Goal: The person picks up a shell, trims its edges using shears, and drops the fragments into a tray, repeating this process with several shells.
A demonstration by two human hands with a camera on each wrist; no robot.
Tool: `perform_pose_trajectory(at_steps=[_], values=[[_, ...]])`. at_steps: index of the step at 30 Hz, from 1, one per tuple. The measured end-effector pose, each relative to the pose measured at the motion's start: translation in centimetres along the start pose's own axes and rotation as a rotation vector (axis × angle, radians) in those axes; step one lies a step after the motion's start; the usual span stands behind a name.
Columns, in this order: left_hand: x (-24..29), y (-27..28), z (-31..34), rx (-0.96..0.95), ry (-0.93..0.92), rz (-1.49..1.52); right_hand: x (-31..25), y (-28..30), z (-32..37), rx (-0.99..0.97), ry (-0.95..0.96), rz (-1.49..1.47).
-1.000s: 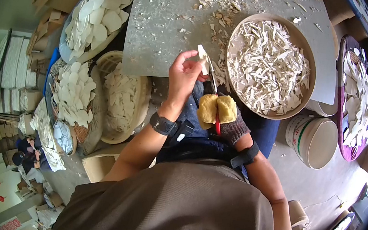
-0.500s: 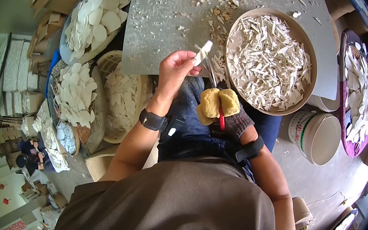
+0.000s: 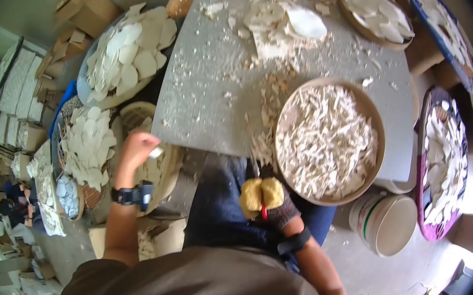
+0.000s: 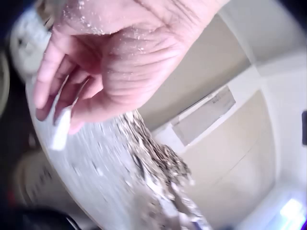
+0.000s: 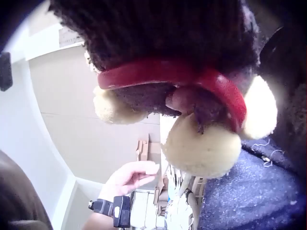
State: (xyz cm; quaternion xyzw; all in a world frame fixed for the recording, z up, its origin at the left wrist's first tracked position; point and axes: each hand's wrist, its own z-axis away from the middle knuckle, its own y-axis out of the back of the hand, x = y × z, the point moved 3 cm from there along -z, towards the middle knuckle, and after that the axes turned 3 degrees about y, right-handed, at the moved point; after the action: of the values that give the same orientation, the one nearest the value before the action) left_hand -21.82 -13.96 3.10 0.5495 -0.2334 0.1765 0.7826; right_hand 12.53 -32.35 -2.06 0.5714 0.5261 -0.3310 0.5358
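Note:
My bare left hand [image 3: 137,149] is out to the left, overlapping a pale oval basket [image 3: 168,183] in the head view. Between thumb and fingers it pinches a small flat white piece [image 4: 61,129], whose edge sticks out past the fingertips. White dust and crumbs cling to the palm. In a dark knitted glove, my right hand [image 3: 285,215] stays low over the lap, gripping scissors with red handles [image 5: 165,72]. Yellow foam pads [image 3: 262,195] bulge around the handles and fingers. The blades point toward the table, mostly hidden behind the foam.
A round tray [image 3: 381,157] heaped with white slivers overhangs the near edge of the grey table [image 3: 206,102]. Scraps and larger pale sheets litter the tabletop. Baskets of flat white pieces [image 3: 88,137] line the left side. A white bucket [image 3: 396,225] stands at right.
My left hand has swung left, away from the scissors to above the basket, carrying the white piece. The right hand keeps its grip near the lap. The head view has tilted up, showing more table.

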Motion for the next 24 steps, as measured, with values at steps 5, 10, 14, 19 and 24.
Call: perform_pose_trajectory(at_steps=[5, 10, 14, 19, 24], values=[[9.7, 1.5, -4.8, 0.242, -0.332, 0.050, 1.3, -1.2, 0.8, -0.159, 0.002, 0.080], [19.8, -6.0, -17.2, -0.140, -0.091, 0.714, 1.2, -0.8, 1.9, -0.143, 0.067, 0.099], [23.5, -10.7, -25.5, -0.063, 0.056, 0.755, 2.1, -1.7, 4.2, -0.042, -0.290, -0.501], [22.8, -13.2, -32.7, -0.243, 0.132, 0.971, -0.4, 1.4, 3.0, -0.063, -0.352, -0.240], [22.8, -14.4, -35.6, -0.529, 0.041, 1.263, 2.2, 0.0, 3.8, 0.019, -0.304, -0.174]])
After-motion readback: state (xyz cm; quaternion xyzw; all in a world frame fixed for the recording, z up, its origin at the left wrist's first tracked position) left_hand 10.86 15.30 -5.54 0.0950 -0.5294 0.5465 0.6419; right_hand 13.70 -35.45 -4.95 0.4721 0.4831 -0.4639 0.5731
